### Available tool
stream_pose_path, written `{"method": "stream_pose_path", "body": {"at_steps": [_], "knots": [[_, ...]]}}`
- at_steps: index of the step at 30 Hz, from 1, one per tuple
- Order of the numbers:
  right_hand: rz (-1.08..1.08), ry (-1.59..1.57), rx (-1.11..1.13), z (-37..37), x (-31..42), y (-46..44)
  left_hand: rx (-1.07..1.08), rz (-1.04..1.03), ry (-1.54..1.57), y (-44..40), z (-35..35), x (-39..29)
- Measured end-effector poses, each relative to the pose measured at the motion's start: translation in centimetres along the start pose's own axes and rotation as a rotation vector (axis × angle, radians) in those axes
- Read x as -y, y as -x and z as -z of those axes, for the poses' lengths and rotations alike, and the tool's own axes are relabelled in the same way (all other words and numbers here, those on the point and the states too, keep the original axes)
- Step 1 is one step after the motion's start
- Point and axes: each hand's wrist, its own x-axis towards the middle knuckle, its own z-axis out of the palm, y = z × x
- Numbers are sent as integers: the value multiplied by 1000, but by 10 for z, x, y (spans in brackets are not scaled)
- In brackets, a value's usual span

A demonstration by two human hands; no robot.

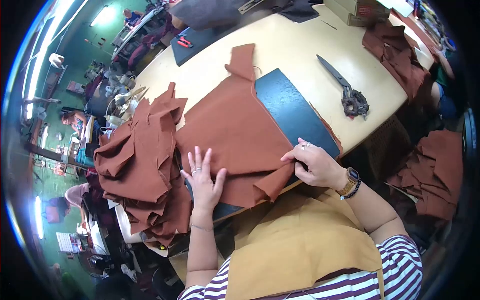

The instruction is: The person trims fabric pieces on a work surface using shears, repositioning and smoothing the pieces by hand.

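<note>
A rust-brown fabric piece (230, 115) lies spread over a dark board (290, 107) at the table's near edge. My left hand (204, 182) rests flat on its lower left part, fingers spread. At the fabric's right edge, my right hand (315, 162) pinches the cloth between thumb and forefinger. A fold of the fabric sags over the board's near edge between my hands. Just left of my left hand sits a heaped pile of rust-brown fabric pieces (140, 160). A tan cloth (305, 240) covers my lap.
Large black shears (345, 90) with wrapped handles lie on the pale table (295, 45). Red-handled snips (184, 42) lie at the back left. More brown fabric (395, 55) and a cardboard box (357, 11) are at the back right. Other people work at the left.
</note>
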Motion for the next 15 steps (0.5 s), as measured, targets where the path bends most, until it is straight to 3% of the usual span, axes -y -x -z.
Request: {"method": "stream_pose_path", "body": {"at_steps": [1,3,8,11,13,14,15], "knots": [[-17,-11,44,4,0,0,101,11,-212,1,2,-6],[-48,-38,140,14,6,-3,125,52,-221,5,6,-13],[74,335,42,9,10,-7,84,99,-286,22,24,-29],[17,347,-103,23,0,-17,294,138,-139,17,45,-29],[-26,461,-388,29,-7,-25,455,101,-17,5,51,-19],[17,567,-475,37,-5,-28,357,33,-8,0,46,-19],[52,579,-403,40,2,-27,263,-36,-1,-5,37,-17]]}}
